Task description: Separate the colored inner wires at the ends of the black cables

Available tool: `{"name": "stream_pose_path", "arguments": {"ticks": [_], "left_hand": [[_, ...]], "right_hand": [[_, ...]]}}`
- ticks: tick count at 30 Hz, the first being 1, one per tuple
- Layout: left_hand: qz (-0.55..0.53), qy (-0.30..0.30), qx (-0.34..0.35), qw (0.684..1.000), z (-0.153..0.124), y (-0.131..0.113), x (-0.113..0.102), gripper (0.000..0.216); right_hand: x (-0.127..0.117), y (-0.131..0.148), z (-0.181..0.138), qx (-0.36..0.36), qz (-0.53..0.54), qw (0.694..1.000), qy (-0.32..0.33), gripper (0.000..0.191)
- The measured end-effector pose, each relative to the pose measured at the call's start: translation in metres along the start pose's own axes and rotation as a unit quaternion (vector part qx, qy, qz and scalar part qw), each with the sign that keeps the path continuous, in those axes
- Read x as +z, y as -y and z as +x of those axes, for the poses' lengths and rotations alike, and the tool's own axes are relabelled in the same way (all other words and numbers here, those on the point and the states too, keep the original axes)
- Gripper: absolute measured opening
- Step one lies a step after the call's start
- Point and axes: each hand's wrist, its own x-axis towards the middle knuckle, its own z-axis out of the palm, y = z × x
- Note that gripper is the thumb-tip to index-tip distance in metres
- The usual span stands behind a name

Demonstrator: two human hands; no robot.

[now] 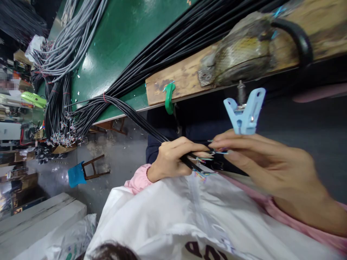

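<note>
Grip, left hand [173, 159]: clenched around a thin bundle of black cables [143, 122], fingers wrapped just behind the stripped ends.
Grip, right hand [260, 162]: fingertips pinched together on the coloured wire ends [206, 159] that fan out of the bundle; the pinch looks closed on a few strands, though which ones is too fine to tell.
Cable position: bundle runs from the counter edge at 10 o'clock down to the hands at frame centre, over the lap; stripped ends sit between the two hands, touching both.
Counter [119, 39]: green top at 12 o'clock, carrying thick runs of black cable and, toward 10 o'clock, grey cables [70, 43].
Wooden plank [184, 77]: at 1 o'clock, on the counter edge; a green clip [169, 97] hangs from it.
Blue clip [245, 110]: just above the right hand at 2 o'clock, hanging from a bolt under the plank, apart from the fingers.
Lap: white plastic bag [173, 216] at 6 o'clock beneath the hands.
Step in hand: by my reading, sorting or separating the fine coloured conductors at the cable end.
Next move calls for: steady hold by the left, a fine pinch by the right to single out one strand without tangling the rest.
</note>
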Motion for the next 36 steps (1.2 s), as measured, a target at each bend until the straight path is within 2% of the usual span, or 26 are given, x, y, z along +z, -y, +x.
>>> {"name": "stream_pose_path", "arguments": {"ticks": [4, 8, 11, 14, 16, 19, 21, 23, 26, 28, 30, 33, 36], "left_hand": [[0.022, -0.029, 0.006, 0.999, -0.003, 0.002, 0.005, 0.013], [0.093, -0.062, -0.016, 0.994, -0.005, 0.001, 0.013, 0.028], [0.134, -0.034, -0.019, 0.990, -0.008, 0.002, 0.020, 0.043], [0.135, 0.012, 0.017, 0.991, -0.013, 0.006, 0.023, 0.045], [0.137, 0.065, 0.023, 0.988, -0.015, 0.009, 0.021, 0.044], [0.138, 0.150, 0.034, 0.978, -0.015, 0.011, 0.013, 0.035], [0.137, 0.155, 0.059, 0.977, -0.013, 0.011, 0.007, 0.030], [0.124, 0.151, 0.068, 0.979, -0.011, 0.010, 0.004, 0.029], [0.091, 0.156, 0.047, 0.982, -0.010, 0.006, 0.001, 0.031], [0.086, 0.167, 0.028, 0.982, -0.009, 0.004, -0.001, 0.031], [0.084, 0.186, 0.018, 0.979, -0.009, 0.004, -0.002, 0.031], [0.082, 0.222, 0.004, 0.972, -0.011, 0.005, -0.001, 0.025], [0.070, 0.190, -0.034, 0.979, -0.012, 0.004, 0.000, 0.021]], "right_hand": [[0.005, 0.003, 0.004, -0.044, -0.020, 0.999, -0.015, 0.011], [0.012, 0.003, -0.002, 0.023, -0.026, 0.998, -0.051, 0.013], [0.018, 0.003, -0.009, 0.071, -0.022, 0.993, -0.091, 0.022], [0.020, 0.004, -0.010, 0.075, -0.030, 0.991, -0.103, 0.017], [0.017, 0.006, -0.006, 0.028, -0.072, 0.992, -0.103, 0.010], [0.009, 0.008, 0.002, -0.114, -0.182, 0.972, -0.090, 0.016], [0.002, 0.008, 0.004, -0.174, -0.239, 0.952, -0.077, 0.020], [-0.005, 0.007, 0.004, -0.166, -0.273, 0.944, -0.085, 0.022], [-0.014, 0.009, 0.003, -0.100, -0.252, 0.955, -0.121, 0.020], [-0.015, 0.013, 0.003, -0.075, -0.215, 0.971, -0.074, 0.017], [-0.011, 0.016, 0.005, -0.089, -0.180, 0.980, 0.004, 0.017], [-0.005, 0.017, 0.007, -0.159, -0.148, 0.976, 0.000, 0.017], [-0.007, 0.015, 0.006, -0.207, -0.245, 0.947, -0.008, 0.018]]}}
